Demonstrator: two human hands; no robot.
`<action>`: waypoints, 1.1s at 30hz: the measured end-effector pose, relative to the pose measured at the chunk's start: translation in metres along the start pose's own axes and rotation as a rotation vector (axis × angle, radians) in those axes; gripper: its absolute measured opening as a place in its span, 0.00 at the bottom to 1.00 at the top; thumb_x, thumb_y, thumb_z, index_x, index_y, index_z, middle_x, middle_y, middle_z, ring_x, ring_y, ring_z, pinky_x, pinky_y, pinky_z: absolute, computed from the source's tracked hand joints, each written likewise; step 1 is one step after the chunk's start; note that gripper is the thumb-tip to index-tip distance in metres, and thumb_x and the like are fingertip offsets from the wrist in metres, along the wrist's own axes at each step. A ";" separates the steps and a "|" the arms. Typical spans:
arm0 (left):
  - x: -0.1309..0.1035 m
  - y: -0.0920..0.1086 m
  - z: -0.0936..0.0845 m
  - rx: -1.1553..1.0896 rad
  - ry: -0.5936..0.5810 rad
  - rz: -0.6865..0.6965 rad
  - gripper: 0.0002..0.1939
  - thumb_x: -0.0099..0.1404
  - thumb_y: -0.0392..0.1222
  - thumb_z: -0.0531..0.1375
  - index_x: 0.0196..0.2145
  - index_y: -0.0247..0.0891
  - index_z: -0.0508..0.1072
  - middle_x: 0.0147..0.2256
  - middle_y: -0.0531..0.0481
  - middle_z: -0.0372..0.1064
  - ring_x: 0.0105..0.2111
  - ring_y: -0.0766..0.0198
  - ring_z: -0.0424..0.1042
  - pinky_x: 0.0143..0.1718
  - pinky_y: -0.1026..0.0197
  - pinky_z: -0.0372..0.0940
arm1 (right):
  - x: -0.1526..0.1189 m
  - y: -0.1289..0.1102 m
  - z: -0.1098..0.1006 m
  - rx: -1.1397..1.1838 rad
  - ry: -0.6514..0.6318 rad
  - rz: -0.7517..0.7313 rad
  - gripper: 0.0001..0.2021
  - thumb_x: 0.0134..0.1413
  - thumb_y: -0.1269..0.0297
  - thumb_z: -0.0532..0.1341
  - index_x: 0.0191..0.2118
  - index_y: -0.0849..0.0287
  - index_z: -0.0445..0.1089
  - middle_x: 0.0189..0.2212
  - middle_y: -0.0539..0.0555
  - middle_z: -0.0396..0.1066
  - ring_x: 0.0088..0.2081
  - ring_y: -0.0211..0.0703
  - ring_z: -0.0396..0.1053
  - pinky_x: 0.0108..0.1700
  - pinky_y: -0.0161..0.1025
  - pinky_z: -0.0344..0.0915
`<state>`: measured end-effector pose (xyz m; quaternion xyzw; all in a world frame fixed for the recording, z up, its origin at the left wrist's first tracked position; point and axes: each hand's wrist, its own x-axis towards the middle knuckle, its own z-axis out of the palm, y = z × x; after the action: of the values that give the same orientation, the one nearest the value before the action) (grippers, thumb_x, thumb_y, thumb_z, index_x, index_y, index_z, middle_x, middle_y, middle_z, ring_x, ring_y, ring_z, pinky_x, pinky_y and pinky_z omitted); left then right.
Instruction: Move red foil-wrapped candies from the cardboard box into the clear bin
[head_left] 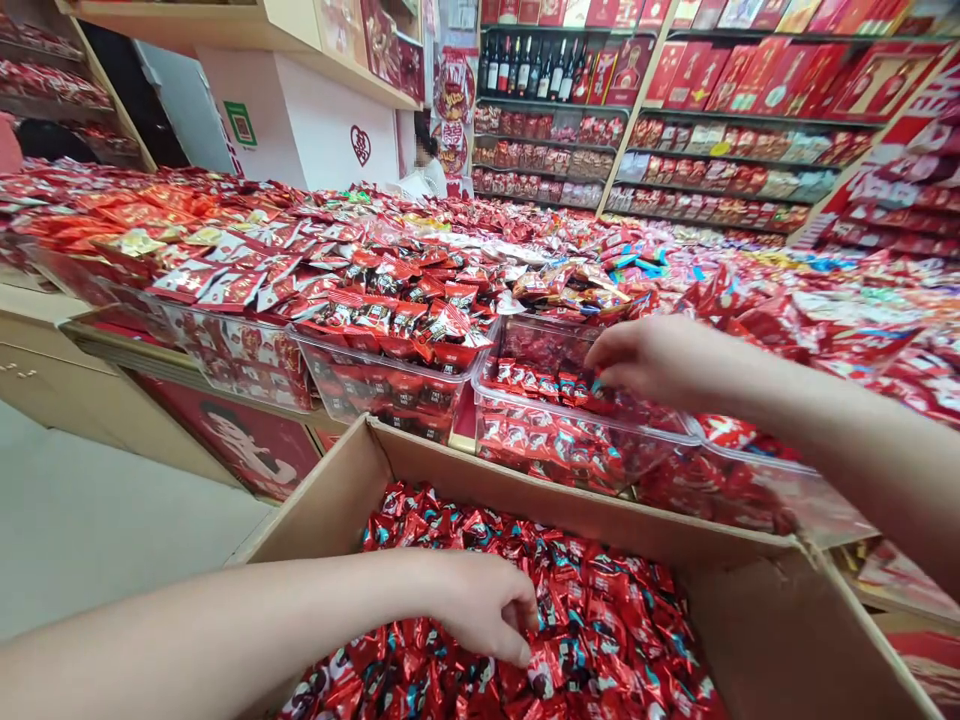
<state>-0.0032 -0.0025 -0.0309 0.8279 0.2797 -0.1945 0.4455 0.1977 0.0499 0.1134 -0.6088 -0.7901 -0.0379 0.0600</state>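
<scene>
An open cardboard box (pixel 787 620) stands in front of me, with many small red-and-blue wrapped candies (pixel 600 600) in it. My left hand (pixel 484 605) is down in the box with its fingers curled. Its thumb and fingertips close on a wrapped candy (pixel 546 668) at the top of the pile. Beyond the box sits a clear plastic bin (pixel 555 406), with a row of the same candies (pixel 529 380) along its front. Over the right part of this bin, my right hand (pixel 652 360) has its fingers pinched together. A bit of a red-and-blue wrapper shows at its fingertips.
Left of the bin stands another clear bin (pixel 375 385) heaped with red-and-black packets (pixel 397 315). Larger red-and-white packets (pixel 232 280) fill a bin further left. Wall shelves (pixel 555 145) hold bottles and red packages. At the back is a person (pixel 429 170) in white.
</scene>
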 end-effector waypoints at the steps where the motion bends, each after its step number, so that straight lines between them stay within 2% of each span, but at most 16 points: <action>1: 0.000 -0.001 -0.001 0.013 -0.002 -0.002 0.19 0.47 0.48 0.56 0.39 0.42 0.68 0.31 0.52 0.70 0.27 0.66 0.66 0.23 0.67 0.57 | 0.010 0.002 0.007 -0.027 -0.146 -0.008 0.08 0.39 0.71 0.58 0.30 0.57 0.71 0.26 0.49 0.70 0.28 0.41 0.66 0.29 0.36 0.59; 3: -0.001 -0.003 -0.002 0.045 -0.001 0.000 0.19 0.47 0.49 0.55 0.39 0.42 0.68 0.31 0.52 0.70 0.27 0.65 0.66 0.22 0.67 0.57 | 0.023 0.002 0.020 -0.057 -0.363 -0.032 0.09 0.37 0.75 0.57 0.26 0.58 0.71 0.23 0.50 0.70 0.25 0.40 0.65 0.24 0.33 0.57; 4: -0.002 -0.003 -0.003 0.066 0.004 0.003 0.19 0.47 0.48 0.55 0.39 0.42 0.68 0.32 0.52 0.70 0.27 0.65 0.67 0.22 0.67 0.57 | 0.026 0.000 0.026 -0.059 -0.430 -0.039 0.09 0.36 0.77 0.57 0.24 0.59 0.71 0.21 0.50 0.70 0.23 0.39 0.65 0.22 0.32 0.56; 6: -0.004 -0.004 -0.004 0.109 0.022 0.000 0.20 0.47 0.48 0.55 0.39 0.42 0.68 0.32 0.51 0.70 0.27 0.64 0.66 0.22 0.67 0.57 | 0.025 -0.005 0.033 -0.048 -0.497 -0.059 0.09 0.34 0.80 0.56 0.21 0.61 0.71 0.18 0.50 0.69 0.20 0.37 0.64 0.19 0.30 0.53; 9: -0.005 -0.004 -0.005 0.159 0.030 -0.010 0.20 0.47 0.48 0.55 0.40 0.42 0.68 0.32 0.50 0.70 0.27 0.63 0.66 0.21 0.66 0.56 | 0.020 -0.013 0.038 -0.024 -0.522 -0.082 0.10 0.36 0.79 0.54 0.20 0.61 0.70 0.18 0.51 0.69 0.20 0.37 0.65 0.18 0.30 0.52; 15: -0.006 -0.004 -0.001 0.287 0.018 -0.020 0.22 0.48 0.50 0.55 0.42 0.43 0.67 0.34 0.47 0.69 0.30 0.58 0.67 0.23 0.62 0.58 | 0.021 -0.011 0.046 -0.094 -0.412 -0.070 0.11 0.39 0.78 0.53 0.18 0.58 0.67 0.19 0.54 0.69 0.21 0.39 0.66 0.20 0.32 0.54; 19: -0.004 -0.012 0.008 0.430 0.006 -0.035 0.22 0.48 0.49 0.55 0.41 0.39 0.68 0.33 0.40 0.69 0.31 0.51 0.67 0.24 0.57 0.60 | 0.017 -0.008 0.027 -0.197 -0.224 -0.063 0.09 0.41 0.77 0.53 0.25 0.60 0.68 0.22 0.56 0.69 0.23 0.42 0.66 0.22 0.33 0.55; 22: 0.002 -0.020 0.020 0.540 -0.076 -0.014 0.20 0.46 0.46 0.59 0.38 0.37 0.70 0.32 0.40 0.69 0.32 0.51 0.68 0.27 0.56 0.61 | -0.007 -0.019 0.003 -0.148 -0.036 -0.093 0.07 0.48 0.68 0.53 0.30 0.59 0.67 0.24 0.55 0.68 0.25 0.43 0.65 0.25 0.35 0.56; 24: 0.008 -0.024 0.030 0.633 -0.187 0.001 0.19 0.43 0.42 0.61 0.36 0.35 0.71 0.31 0.39 0.69 0.33 0.50 0.67 0.29 0.56 0.62 | -0.033 -0.033 -0.002 0.013 0.021 -0.170 0.08 0.50 0.63 0.52 0.30 0.57 0.67 0.23 0.51 0.67 0.24 0.39 0.64 0.25 0.34 0.56; 26: 0.014 -0.025 0.040 0.689 -0.281 0.001 0.17 0.40 0.38 0.62 0.32 0.34 0.72 0.30 0.38 0.69 0.32 0.49 0.68 0.29 0.55 0.62 | -0.064 -0.048 0.014 0.216 -0.094 -0.236 0.08 0.51 0.63 0.51 0.28 0.56 0.65 0.23 0.49 0.66 0.23 0.35 0.62 0.24 0.31 0.56; 28: 0.018 -0.025 0.046 0.689 -0.312 -0.006 0.15 0.39 0.36 0.62 0.30 0.34 0.73 0.27 0.38 0.70 0.29 0.50 0.68 0.26 0.56 0.62 | -0.092 -0.057 0.049 0.343 -0.281 -0.256 0.07 0.51 0.65 0.52 0.25 0.56 0.63 0.23 0.48 0.65 0.24 0.34 0.62 0.25 0.30 0.56; 31: 0.017 -0.024 0.047 0.664 -0.273 -0.021 0.15 0.43 0.37 0.61 0.33 0.35 0.72 0.28 0.40 0.70 0.27 0.52 0.68 0.24 0.57 0.61 | -0.121 -0.055 0.113 0.324 -0.480 -0.250 0.03 0.46 0.69 0.55 0.25 0.58 0.62 0.25 0.50 0.67 0.28 0.38 0.64 0.27 0.32 0.56; 33: 0.015 -0.023 0.046 0.596 -0.219 0.002 0.15 0.45 0.38 0.60 0.34 0.38 0.71 0.30 0.42 0.70 0.29 0.54 0.68 0.24 0.59 0.60 | -0.129 -0.048 0.142 0.303 -0.573 -0.190 0.01 0.43 0.70 0.56 0.25 0.59 0.63 0.27 0.52 0.67 0.30 0.41 0.65 0.28 0.33 0.56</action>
<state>-0.0098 -0.0271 -0.0784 0.8964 0.1599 -0.3555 0.2112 0.1767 -0.0674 -0.0450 -0.5025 -0.8247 0.2472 -0.0787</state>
